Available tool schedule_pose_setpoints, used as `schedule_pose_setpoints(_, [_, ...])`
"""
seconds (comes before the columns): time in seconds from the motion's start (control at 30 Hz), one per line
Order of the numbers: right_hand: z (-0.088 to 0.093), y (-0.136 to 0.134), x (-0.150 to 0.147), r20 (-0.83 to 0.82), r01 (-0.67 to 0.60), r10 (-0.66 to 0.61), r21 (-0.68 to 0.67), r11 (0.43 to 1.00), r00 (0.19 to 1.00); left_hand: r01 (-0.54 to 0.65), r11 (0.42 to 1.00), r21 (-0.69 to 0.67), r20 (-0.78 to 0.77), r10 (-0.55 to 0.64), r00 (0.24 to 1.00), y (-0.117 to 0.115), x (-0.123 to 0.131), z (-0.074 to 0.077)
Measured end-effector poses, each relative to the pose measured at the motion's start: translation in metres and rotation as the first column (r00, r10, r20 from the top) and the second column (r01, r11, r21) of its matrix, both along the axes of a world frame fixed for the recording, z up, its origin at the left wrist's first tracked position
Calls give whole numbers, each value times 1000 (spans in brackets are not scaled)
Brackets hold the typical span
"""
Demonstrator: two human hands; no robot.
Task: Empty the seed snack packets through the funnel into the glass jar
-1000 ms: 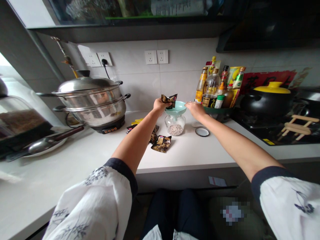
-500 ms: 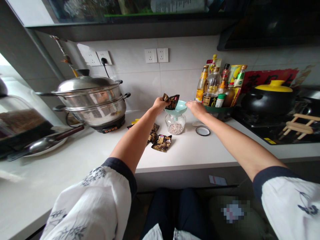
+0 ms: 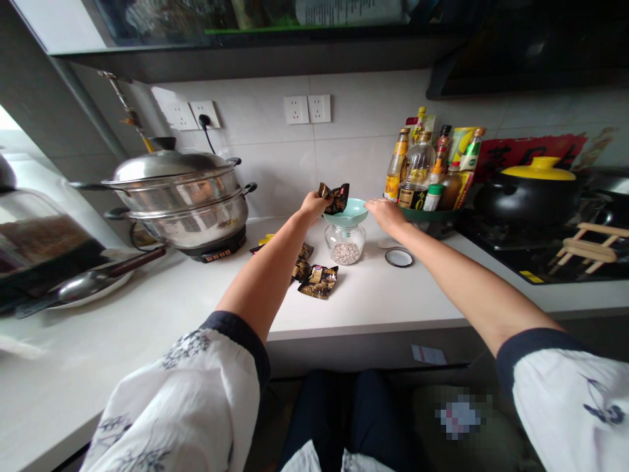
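Tilted over the pale green funnel (image 3: 354, 213) is a black and gold packet (image 3: 338, 198), pinched in my left hand (image 3: 313, 206). The funnel sits in the mouth of a clear glass jar (image 3: 344, 237), whose lower part holds small speckled grains (image 3: 345, 254). My right hand (image 3: 384, 213) has its fingers closed on the funnel's right rim. In front of the jar lies another dark packet (image 3: 318, 282), and several similar packets (image 3: 301, 267) are partly covered by my left forearm. A round lid (image 3: 398, 257) rests on the counter right of the jar.
A two-tier steel steamer (image 3: 187, 196) stands at the left, near a ladle (image 3: 78, 287) on a plate. Behind my right hand, bottles (image 3: 420, 170) crowd a dark green basin. A black pot (image 3: 528, 196) with a yellow lid is on the stove, beside a small wooden rack (image 3: 592, 249).
My left hand and the packet have shifted slightly left over the funnel. My right hand stays at the funnel's rim, and the jar has not moved.
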State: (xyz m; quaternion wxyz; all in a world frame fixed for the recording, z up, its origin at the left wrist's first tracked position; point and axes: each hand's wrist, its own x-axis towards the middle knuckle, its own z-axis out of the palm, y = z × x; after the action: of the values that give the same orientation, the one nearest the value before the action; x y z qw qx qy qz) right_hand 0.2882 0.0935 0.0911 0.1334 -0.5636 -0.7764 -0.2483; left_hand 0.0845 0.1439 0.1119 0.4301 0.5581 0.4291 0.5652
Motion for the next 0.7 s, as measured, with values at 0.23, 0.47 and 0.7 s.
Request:
schedule_pose_setpoints(0.23, [2,-1,-1,9,-6,6,-20,1000,1000,34,999,26,47,-35,998,-6,2,-1])
schedule_pose_setpoints(0.47, [2,-3,-1,17,11,-10,-15,1000,1000,-57,998,17,0,57,998,-1,0,-1])
schedule_pose_setpoints(0.7, [2,-3,-1,21,5,-5,-15,1000,1000,-12,1000,-5,-18,12,1000,0,1,0])
